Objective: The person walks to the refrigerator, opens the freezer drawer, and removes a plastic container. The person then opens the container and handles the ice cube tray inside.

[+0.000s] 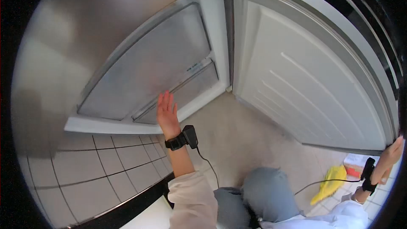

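My left hand (168, 116) is held out flat with the fingers stretched, in front of the lower drawer of an open fridge-freezer compartment. Nothing is in it. Its fingertips overlap the gap between the large translucent drawer front (148, 63) and the smaller lower drawer front (186, 91); whether they touch is unclear. The white freezer door (305, 76) is swung wide to the right. At that door's outer lower corner is my right hand (391, 154), its fingers around the edge and partly lost at the dark rim of the view.
A yellow bag-like item (333, 182) and a box with red and white print (354, 165) lie on the floor near my right arm. Black devices with cables are strapped to both wrists. A black oven-like appliance (360, 17) stands behind the door. Wall tiles (114, 165) show lower left.
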Demonstrator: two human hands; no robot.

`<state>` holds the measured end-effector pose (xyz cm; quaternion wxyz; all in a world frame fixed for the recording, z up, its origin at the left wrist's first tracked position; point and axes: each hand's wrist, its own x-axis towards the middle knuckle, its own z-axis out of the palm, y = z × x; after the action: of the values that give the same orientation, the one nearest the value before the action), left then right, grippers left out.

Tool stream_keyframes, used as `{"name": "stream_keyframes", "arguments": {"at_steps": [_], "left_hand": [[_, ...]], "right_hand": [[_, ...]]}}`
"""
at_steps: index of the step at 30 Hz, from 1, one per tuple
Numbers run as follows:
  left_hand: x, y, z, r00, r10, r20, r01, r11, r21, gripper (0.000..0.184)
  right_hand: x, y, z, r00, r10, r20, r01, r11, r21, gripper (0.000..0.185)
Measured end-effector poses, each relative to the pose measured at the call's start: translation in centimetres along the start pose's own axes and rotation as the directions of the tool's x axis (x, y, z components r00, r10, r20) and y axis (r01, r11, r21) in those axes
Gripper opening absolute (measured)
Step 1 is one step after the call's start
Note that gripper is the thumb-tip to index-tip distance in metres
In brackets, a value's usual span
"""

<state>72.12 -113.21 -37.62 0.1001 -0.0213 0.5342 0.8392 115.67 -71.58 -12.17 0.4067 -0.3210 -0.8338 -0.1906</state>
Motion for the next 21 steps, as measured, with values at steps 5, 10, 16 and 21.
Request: {"name": "stream_keyframes", "arguments": {"at_steps": [5,10,16,21], "left_hand": [[1.6,0.1,-0.3,0.991,0.128,0.047,-0.121,0.984,-0.13,0.054],[1.3,1.6,1.0,0.992,0.111,-0.055,-0.123,0.946,-0.301,0.055],[-0.3,2.0,3.0,0.964,0.091,-0.251,-0.142,0.971,-0.193,0.053],[-5.5,1.1,2.4,0.922,0.099,-0.374,-0.163,0.976,-0.144,0.038]], "right_hand": [[-0.8,4.6,0.1,0.998,-0.003,0.058,0.004,1.0,-0.014,0.045],[0.4,3.5,0.5,0.998,-0.059,0.038,0.061,0.995,-0.073,0.042],[0.8,3.0,0.7,0.999,-0.021,-0.029,0.018,0.994,-0.109,0.041],[0.6,3.6,1.3,1.0,0.0,-0.019,-0.001,0.998,-0.066,0.04]]}}
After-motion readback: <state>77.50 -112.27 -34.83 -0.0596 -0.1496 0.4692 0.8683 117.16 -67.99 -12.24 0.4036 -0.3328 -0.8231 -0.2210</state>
